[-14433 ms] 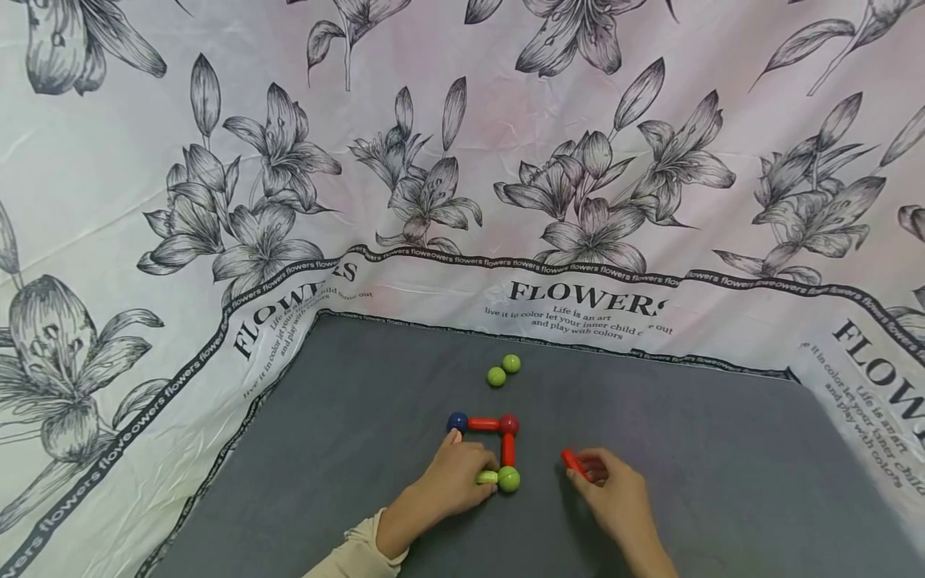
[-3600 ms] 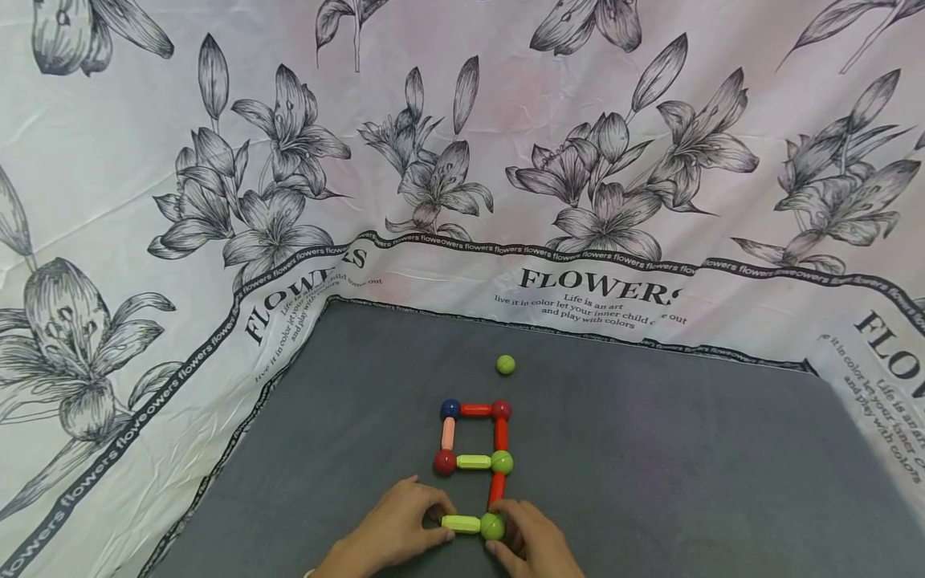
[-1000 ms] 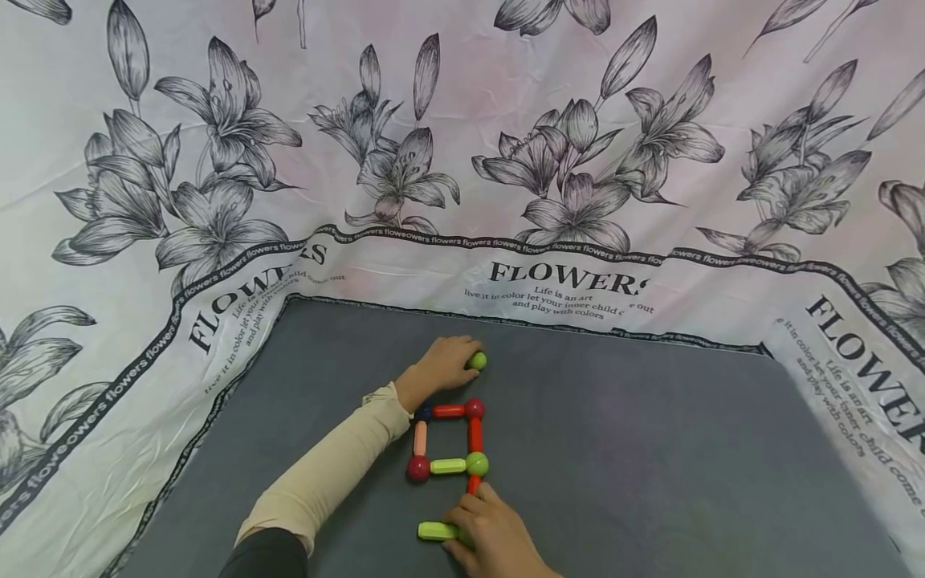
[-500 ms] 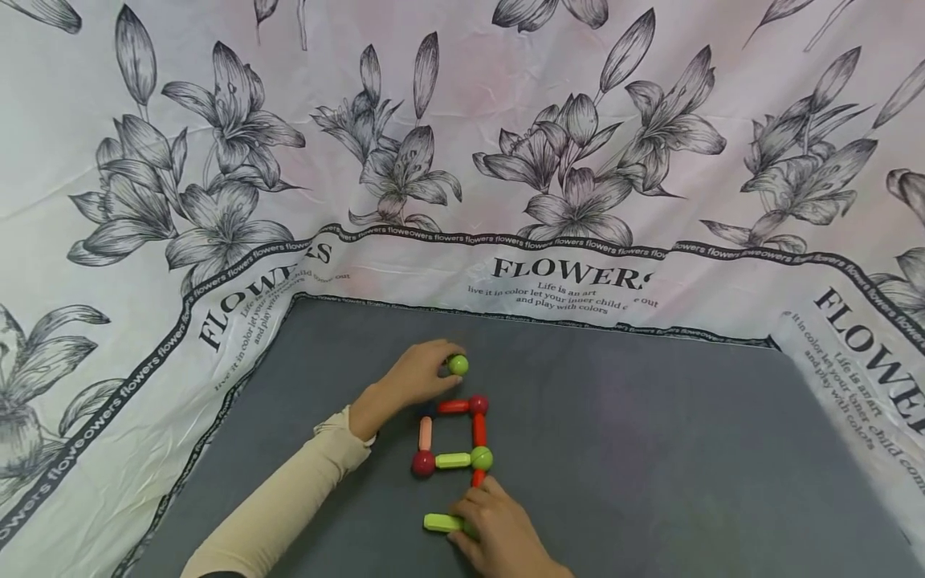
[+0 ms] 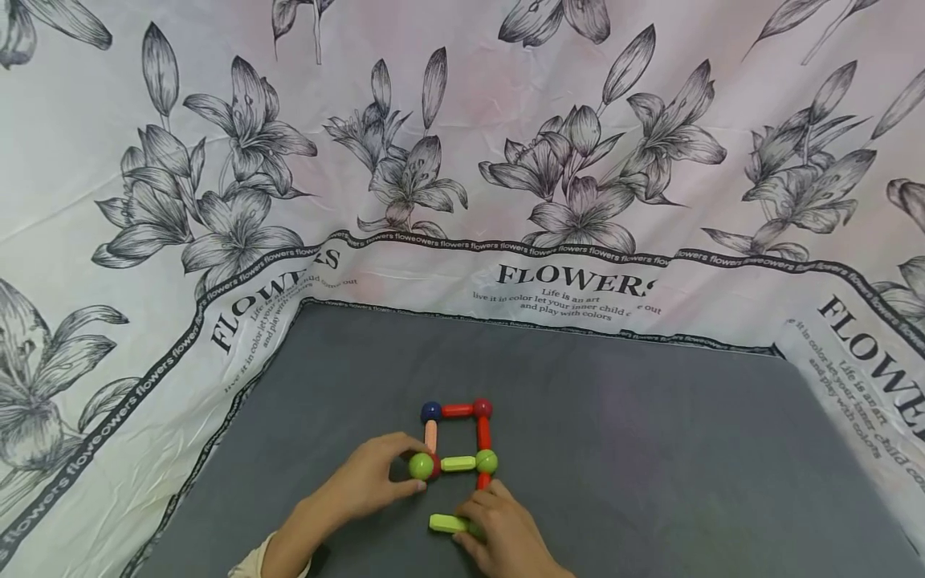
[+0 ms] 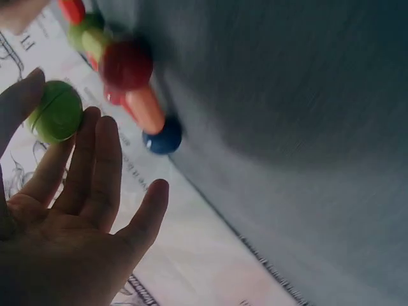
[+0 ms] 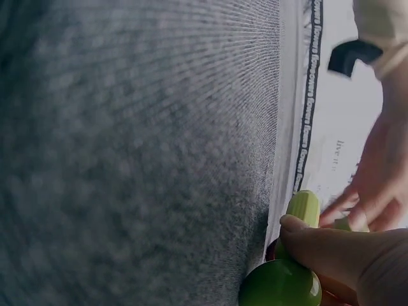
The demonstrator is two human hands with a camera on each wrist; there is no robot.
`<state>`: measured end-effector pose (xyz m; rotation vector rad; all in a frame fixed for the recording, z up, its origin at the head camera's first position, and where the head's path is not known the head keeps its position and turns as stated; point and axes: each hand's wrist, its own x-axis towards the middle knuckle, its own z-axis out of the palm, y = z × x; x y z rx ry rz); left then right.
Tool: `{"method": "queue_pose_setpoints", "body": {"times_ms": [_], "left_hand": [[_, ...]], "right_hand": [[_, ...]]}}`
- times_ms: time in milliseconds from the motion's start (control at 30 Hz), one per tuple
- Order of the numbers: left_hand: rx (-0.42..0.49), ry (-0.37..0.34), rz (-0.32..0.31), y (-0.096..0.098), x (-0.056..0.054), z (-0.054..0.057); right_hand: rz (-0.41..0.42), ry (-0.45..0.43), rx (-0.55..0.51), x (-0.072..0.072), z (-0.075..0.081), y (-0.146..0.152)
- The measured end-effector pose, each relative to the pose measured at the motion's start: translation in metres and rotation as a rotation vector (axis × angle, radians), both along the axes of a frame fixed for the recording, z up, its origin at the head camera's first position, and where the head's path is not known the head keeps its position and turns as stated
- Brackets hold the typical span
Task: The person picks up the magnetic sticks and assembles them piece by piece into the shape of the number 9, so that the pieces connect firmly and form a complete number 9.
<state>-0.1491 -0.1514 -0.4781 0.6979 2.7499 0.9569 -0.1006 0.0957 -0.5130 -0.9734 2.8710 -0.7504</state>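
My left hand (image 5: pixel 361 482) pinches a green ball (image 6: pixel 55 112) between thumb and fingertips; in the head view it overlaps the dark red ball (image 6: pixel 126 65) at a square's near-left corner. Balls and rods form this building-toy square: a blue ball (image 5: pixel 431 411), a red ball (image 5: pixel 482 409), a green ball (image 5: pixel 487 461), red rods (image 5: pixel 484 433), a pink rod (image 5: pixel 431 436) and a yellow-green rod (image 5: pixel 458 463). Below it, my right hand (image 5: pixel 509 531) grips a second green ball (image 7: pixel 280 284) at the end of a yellow-green rod (image 5: pixel 448 523), its thumb against that rod. Another red rod (image 5: pixel 484 481) runs down toward this hand.
The pieces lie on a dark grey tabletop (image 5: pixel 614 449). White flower-printed cloth (image 5: pixel 578 201) stands as a wall behind it and along both sides. Its black-lettered band (image 5: pixel 564 249) runs just above the table's far edge.
The left hand has taken the loose green ball from the back and brought it toward me to the square's near-left corner. The right hand stays on its ball; earlier, the square and lower rods were assembled.
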Motion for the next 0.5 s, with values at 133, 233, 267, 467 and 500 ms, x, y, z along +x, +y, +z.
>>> {"method": "queue_pose_setpoints", "body": {"times_ms": [133, 233, 267, 467, 500], "left_hand": [[-0.001, -0.09, 0.004, -0.003, 0.02, -0.008], [-0.02, -0.129, -0.015, -0.002, 0.027, -0.014], [-0.028, -0.139, -0.025, 0.0, 0.028, -0.015], [-0.054, -0.154, -0.053, 0.007, 0.032, -0.021], [-0.06, -0.156, -0.053, 0.007, 0.032, -0.021]], "right_hand": [[0.0, 0.017, -0.019, 0.0, -0.002, 0.001], [-0.005, 0.029, -0.028, 0.0, -0.002, 0.002], [-0.007, 0.031, -0.029, 0.0, -0.002, 0.002], [-0.016, 0.025, -0.022, 0.001, 0.0, 0.003], [-0.018, 0.025, -0.021, 0.001, 0.0, 0.003]]}}
